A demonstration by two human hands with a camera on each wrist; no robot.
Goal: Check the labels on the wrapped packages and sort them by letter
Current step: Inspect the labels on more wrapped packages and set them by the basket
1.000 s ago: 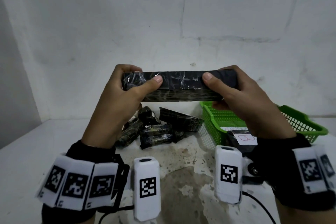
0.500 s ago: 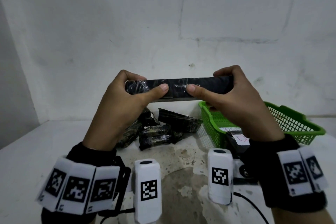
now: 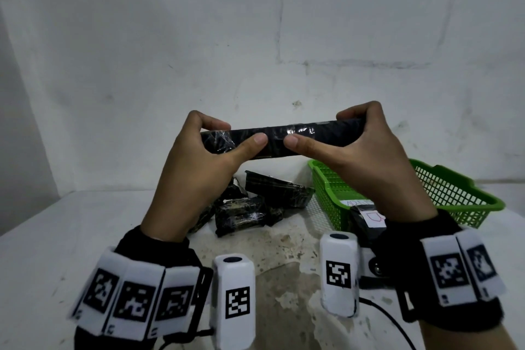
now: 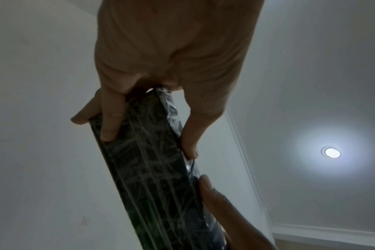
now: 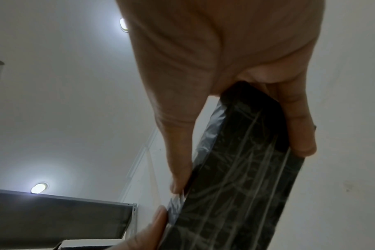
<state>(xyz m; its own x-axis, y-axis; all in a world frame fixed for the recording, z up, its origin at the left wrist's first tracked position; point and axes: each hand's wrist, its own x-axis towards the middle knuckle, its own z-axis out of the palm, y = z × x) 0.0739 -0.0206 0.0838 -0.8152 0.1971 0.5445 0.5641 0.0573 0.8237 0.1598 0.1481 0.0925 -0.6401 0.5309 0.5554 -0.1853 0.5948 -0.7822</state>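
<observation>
A long flat package wrapped in black plastic and clear film [image 3: 284,138] hangs level in the air in front of the wall. My left hand [image 3: 199,156] grips its left end and my right hand [image 3: 358,150] its right end, with both thumbs pressed close together on the near face. No label shows on it in any view. Both wrist views show its taped underside [image 4: 148,169] [image 5: 235,182]. A pile of several black wrapped packages [image 3: 255,204] lies on the table below. One package with a white label [image 3: 373,217] lies by the green basket [image 3: 460,196].
The white table [image 3: 42,250] has a worn, stained patch in the middle. A wall stands close behind. Black cables [image 3: 389,318] trail from the wrist cameras near the front edge.
Both hands have turned the package so its thinner side faces me. My thumbs have slid inward toward its middle. The head view has dropped a little.
</observation>
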